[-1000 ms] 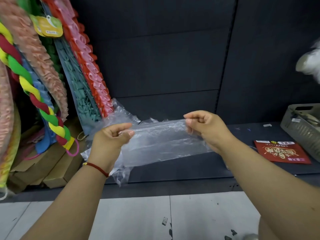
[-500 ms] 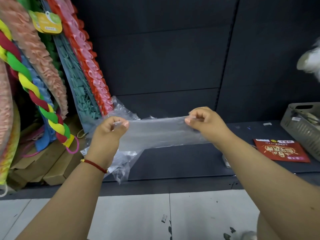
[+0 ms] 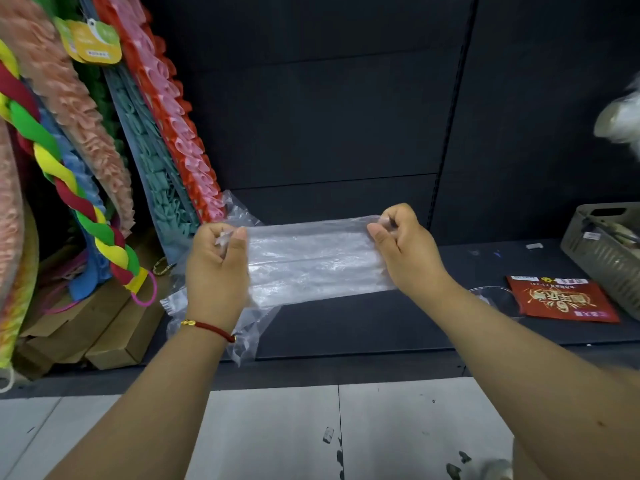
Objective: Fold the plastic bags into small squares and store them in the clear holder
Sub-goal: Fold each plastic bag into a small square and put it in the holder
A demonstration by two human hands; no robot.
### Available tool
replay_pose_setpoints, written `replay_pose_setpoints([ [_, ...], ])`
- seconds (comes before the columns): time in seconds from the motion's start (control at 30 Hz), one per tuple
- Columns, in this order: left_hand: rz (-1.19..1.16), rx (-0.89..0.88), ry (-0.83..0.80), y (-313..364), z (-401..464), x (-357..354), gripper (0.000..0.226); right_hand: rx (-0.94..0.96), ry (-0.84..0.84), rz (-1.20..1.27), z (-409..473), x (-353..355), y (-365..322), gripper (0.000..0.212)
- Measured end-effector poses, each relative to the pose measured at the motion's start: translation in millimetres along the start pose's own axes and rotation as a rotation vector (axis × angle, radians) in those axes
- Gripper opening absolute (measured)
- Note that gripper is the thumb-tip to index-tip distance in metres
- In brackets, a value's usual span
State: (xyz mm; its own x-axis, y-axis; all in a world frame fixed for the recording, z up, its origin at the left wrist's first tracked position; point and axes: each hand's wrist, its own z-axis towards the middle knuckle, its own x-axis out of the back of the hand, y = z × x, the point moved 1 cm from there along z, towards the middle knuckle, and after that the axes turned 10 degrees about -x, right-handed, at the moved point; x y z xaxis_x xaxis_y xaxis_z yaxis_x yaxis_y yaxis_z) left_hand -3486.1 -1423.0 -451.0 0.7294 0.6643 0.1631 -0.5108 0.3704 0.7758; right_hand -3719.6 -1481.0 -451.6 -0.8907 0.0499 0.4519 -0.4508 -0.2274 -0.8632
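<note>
A clear plastic bag [image 3: 311, 261] is stretched flat as a long folded strip in the air above a dark shelf [image 3: 363, 323]. My left hand [image 3: 218, 268] pinches its left end between thumb and fingers. My right hand [image 3: 405, 251] pinches its right end the same way. Loose crumpled plastic [image 3: 249, 334] hangs below and behind my left hand. A clear round rim, maybe the holder [image 3: 498, 299], shows on the shelf behind my right forearm, mostly hidden.
Colourful ruffled and braided goods [image 3: 86, 188] hang at the left over cardboard boxes [image 3: 104, 327]. On the shelf at the right lie a red packet [image 3: 561, 303] and a grey slatted basket [image 3: 609, 258]. Pale floor tiles [image 3: 277, 431] run below.
The strip has a further fold and looks wider and flatter between my hands. Both hands shifted slightly and re-pinched the ends.
</note>
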Motion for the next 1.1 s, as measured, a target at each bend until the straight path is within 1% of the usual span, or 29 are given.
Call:
replay_pose_setpoints([
  [0.03,-0.046,0.063,0.014,-2.0,1.1,-0.6,0.004,-0.022,-0.002,0.044,0.4,0.7,-0.7,0.014],
  [0.07,-0.091,0.137,0.015,-0.7,1.1,-1.5,0.012,-0.051,-0.008,0.071,1.7,1.0,-0.2,0.014],
  [0.13,-0.17,0.262,-0.049,-1.9,2.3,0.8,0.045,-0.104,-0.02,0.066,3.8,1.6,1.8,0.025],
  [0.17,-0.207,0.29,-0.096,-2.9,3.6,2.8,0.054,-0.13,-0.028,0.062,4.4,2.0,2.6,0.033],
  [0.2,-0.237,0.298,-0.162,-3.4,3.5,4.9,0.056,-0.158,-0.037,0.066,4.7,2.4,3.0,0.04],
  [0.23,-0.255,0.283,-0.228,-2.7,2.3,6.9,0.052,-0.182,-0.045,0.074,4.5,3.0,3.5,0.046],
  [0.27,-0.257,0.273,-0.269,-2.1,1.5,8.7,0.042,-0.199,-0.049,0.082,4.8,3.5,3.5,0.051],
  [0.33,-0.224,0.279,-0.266,-1.0,0.4,9.4,0.021,-0.22,-0.066,0.121,5.1,5.6,1.8,0.052],
  [0.4,-0.209,0.306,-0.228,-3.4,-0.4,9.8,0.017,-0.232,-0.148,0.194,5.2,7.9,0.5,0.044],
  [0.47,-0.224,0.335,-0.194,-6.1,1.2,10.8,0.017,-0.201,-0.298,0.248,4.2,8.7,0.2,0.034],
  [0.53,-0.24,0.35,-0.191,-7.5,2.6,12.5,0.017,-0.168,-0.386,0.256,4.3,8.2,2.4,0.032],
  [0.7,-0.197,0.326,-0.289,-6.5,6.1,17.8,0.024,-0.18,-0.324,0.241,5.9,11.9,6.8,0.029],
  [0.8,-0.134,0.286,-0.315,-5.6,7.3,19.6,0.029,-0.18,-0.266,0.243,7.2,12.7,8.3,0.032],
  [0.93,0.021,0.198,-0.322,-1.4,7.5,19.7,0.027,-0.171,-0.205,0.154,6.2,10.4,9.9,0.032],
  [1.1,0.17,0.127,-0.324,0.8,8.7,21.1,0.02,-0.17,-0.155,0.098,4.3,6.8,10.8,0.026],
])
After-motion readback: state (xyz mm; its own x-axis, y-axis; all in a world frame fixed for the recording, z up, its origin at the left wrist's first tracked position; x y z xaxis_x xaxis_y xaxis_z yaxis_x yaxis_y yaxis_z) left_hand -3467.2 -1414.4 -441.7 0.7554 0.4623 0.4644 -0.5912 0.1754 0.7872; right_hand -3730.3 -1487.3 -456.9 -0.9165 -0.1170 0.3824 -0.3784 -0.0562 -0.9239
